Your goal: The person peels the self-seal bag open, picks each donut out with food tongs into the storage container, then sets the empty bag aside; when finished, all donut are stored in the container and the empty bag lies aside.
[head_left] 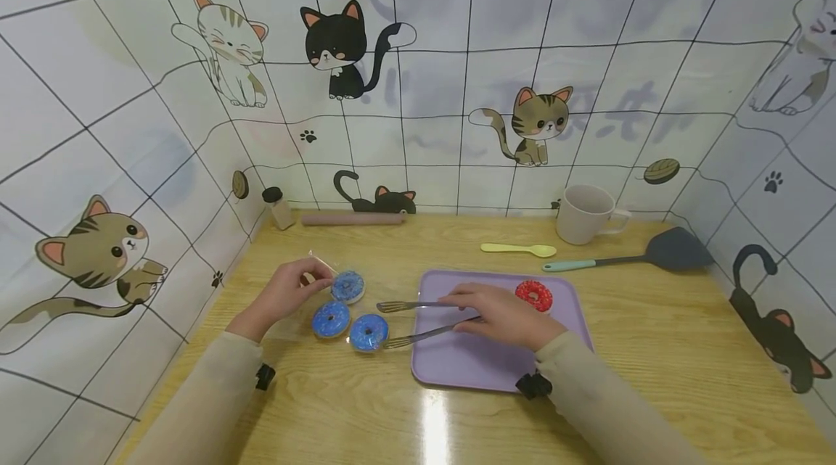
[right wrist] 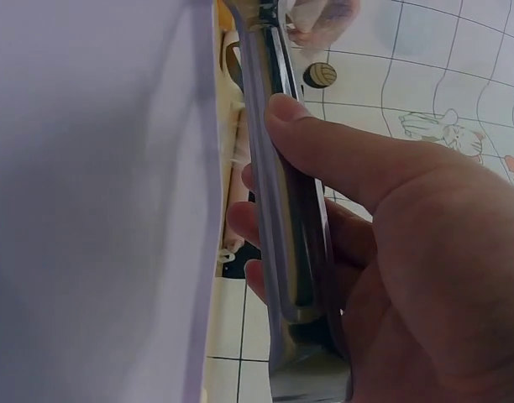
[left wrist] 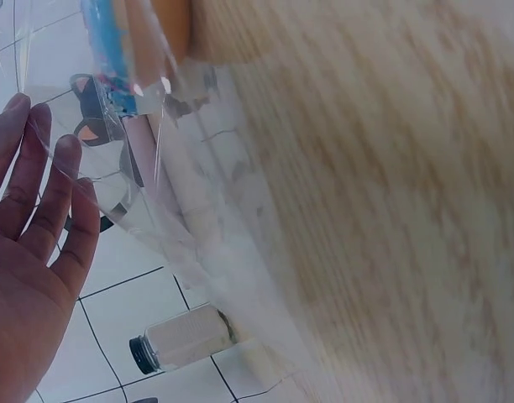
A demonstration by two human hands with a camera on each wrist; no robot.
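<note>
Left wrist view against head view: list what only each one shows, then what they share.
Only the left wrist view: the palm side of the left hand.

Only the head view: the right hand with metal tongs, the purple tray with a red donut, the pale mug, yellow spoon and spatula.

Both: the left hand, clear plastic film, at least part of a blue donut, black-lidded jar, rolling pin and cat-patterned wall.

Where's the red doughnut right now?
In the head view, the red doughnut lies on the purple tray, toward its far right corner, just beyond the right hand.
</note>
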